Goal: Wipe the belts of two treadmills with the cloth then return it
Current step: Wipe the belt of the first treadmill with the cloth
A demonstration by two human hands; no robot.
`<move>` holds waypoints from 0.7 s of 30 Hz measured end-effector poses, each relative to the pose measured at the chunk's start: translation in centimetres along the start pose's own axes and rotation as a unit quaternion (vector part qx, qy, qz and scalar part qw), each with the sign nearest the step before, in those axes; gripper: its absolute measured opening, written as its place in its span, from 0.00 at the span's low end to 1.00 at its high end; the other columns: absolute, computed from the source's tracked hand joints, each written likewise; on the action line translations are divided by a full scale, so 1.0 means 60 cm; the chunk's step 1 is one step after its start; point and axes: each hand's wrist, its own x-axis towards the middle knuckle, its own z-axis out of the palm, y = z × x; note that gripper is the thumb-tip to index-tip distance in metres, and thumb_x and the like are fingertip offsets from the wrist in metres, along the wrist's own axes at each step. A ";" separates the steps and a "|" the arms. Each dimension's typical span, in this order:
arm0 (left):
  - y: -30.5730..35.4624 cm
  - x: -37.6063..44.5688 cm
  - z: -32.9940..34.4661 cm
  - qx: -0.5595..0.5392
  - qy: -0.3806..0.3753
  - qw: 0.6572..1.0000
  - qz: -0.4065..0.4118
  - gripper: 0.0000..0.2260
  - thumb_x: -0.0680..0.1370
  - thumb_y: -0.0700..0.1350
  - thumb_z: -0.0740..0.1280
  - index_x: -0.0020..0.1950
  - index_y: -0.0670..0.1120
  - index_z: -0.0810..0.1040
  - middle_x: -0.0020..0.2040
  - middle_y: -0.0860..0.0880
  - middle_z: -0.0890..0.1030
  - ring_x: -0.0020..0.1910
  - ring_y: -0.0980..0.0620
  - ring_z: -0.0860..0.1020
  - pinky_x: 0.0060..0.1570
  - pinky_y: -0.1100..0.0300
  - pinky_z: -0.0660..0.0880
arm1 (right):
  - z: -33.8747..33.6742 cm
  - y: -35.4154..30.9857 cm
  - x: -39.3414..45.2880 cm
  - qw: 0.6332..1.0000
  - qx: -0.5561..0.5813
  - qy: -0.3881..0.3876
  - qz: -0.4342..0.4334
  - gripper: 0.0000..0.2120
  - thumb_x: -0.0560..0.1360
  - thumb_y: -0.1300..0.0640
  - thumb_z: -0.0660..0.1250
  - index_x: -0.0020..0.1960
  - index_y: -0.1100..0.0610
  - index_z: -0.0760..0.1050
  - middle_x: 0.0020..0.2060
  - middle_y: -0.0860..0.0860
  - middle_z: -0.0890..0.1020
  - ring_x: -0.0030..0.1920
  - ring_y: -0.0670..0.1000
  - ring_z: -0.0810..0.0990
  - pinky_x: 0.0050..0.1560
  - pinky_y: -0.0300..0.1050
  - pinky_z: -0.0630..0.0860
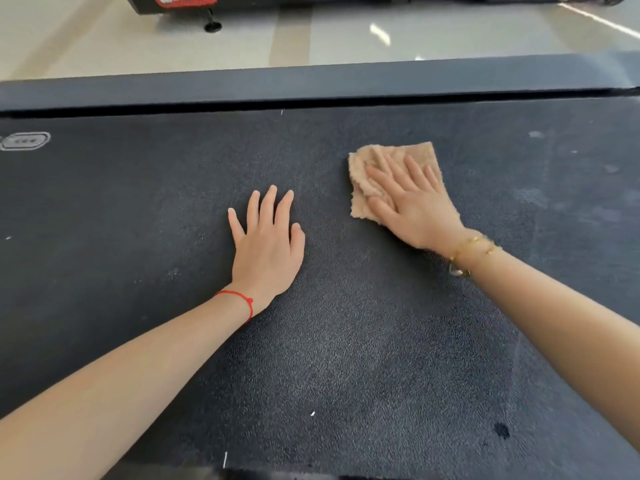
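Observation:
A dark textured treadmill belt fills most of the view. A beige fluffy cloth lies flat on it, right of centre. My right hand presses down on the cloth with straight, spread fingers, covering its lower right part. My left hand rests flat on the bare belt to the left of the cloth, fingers straight and apart from it. Pale dusty smudges mark the belt to the right of the cloth.
The treadmill's dark side rail runs along the far edge of the belt. Beyond it is a pale tiled floor. The base of another machine with a red label and a black foot stands at the top.

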 end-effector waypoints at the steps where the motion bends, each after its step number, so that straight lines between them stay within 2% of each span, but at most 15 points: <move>1: 0.000 0.001 0.001 0.004 0.000 1.000 0.000 0.25 0.82 0.51 0.49 0.80 0.50 0.56 0.80 0.48 0.55 0.79 0.46 0.51 0.75 0.34 0.47 | -0.003 0.010 0.023 1.000 -0.003 0.003 0.019 0.28 0.82 0.38 0.45 0.80 0.42 0.48 0.80 0.43 0.44 0.80 0.56 0.42 0.78 0.56 0.38; 5: -0.002 0.002 0.004 0.015 -0.002 1.000 -0.002 0.26 0.81 0.53 0.47 0.80 0.50 0.55 0.80 0.48 0.55 0.80 0.45 0.51 0.75 0.34 0.48 | -0.014 0.020 0.133 0.997 0.021 -0.001 0.081 0.28 0.82 0.39 0.45 0.81 0.42 0.47 0.81 0.45 0.45 0.80 0.58 0.42 0.78 0.58 0.37; 8: -0.003 0.003 0.006 0.017 -0.002 1.000 0.001 0.27 0.81 0.53 0.45 0.80 0.50 0.54 0.80 0.48 0.54 0.80 0.45 0.50 0.75 0.34 0.48 | -0.017 -0.001 0.202 0.996 0.024 -0.012 0.085 0.28 0.82 0.40 0.44 0.81 0.43 0.45 0.81 0.46 0.43 0.80 0.59 0.41 0.77 0.59 0.36; 11: -0.004 0.003 0.007 0.019 -0.001 1.000 0.004 0.27 0.80 0.53 0.45 0.80 0.50 0.54 0.80 0.47 0.54 0.80 0.46 0.50 0.74 0.34 0.49 | -0.016 -0.045 0.244 0.998 0.019 -0.028 0.050 0.28 0.82 0.41 0.43 0.81 0.44 0.45 0.81 0.47 0.43 0.80 0.59 0.41 0.77 0.60 0.36; 15: -0.005 0.004 0.007 0.012 0.001 1.000 0.006 0.27 0.80 0.53 0.46 0.80 0.49 0.55 0.80 0.48 0.55 0.80 0.46 0.50 0.74 0.34 0.49 | 0.000 -0.102 0.247 0.999 0.009 -0.031 -0.041 0.27 0.83 0.40 0.42 0.81 0.43 0.46 0.81 0.46 0.46 0.80 0.58 0.42 0.78 0.59 0.37; 18: -0.006 0.003 0.006 0.007 0.000 1.000 0.008 0.27 0.80 0.53 0.46 0.79 0.50 0.55 0.80 0.48 0.54 0.80 0.46 0.49 0.75 0.34 0.48 | 0.008 -0.095 0.224 0.994 0.007 -0.023 -0.104 0.27 0.83 0.39 0.43 0.80 0.41 0.47 0.80 0.44 0.48 0.80 0.56 0.44 0.78 0.56 0.38; 21: -0.006 0.003 0.005 0.002 0.001 1.000 0.008 0.27 0.80 0.53 0.46 0.80 0.50 0.54 0.80 0.48 0.54 0.80 0.46 0.49 0.75 0.34 0.47 | 0.002 -0.036 0.211 0.997 -0.004 -0.002 -0.071 0.27 0.82 0.37 0.43 0.80 0.40 0.49 0.80 0.42 0.48 0.80 0.56 0.46 0.78 0.56 0.40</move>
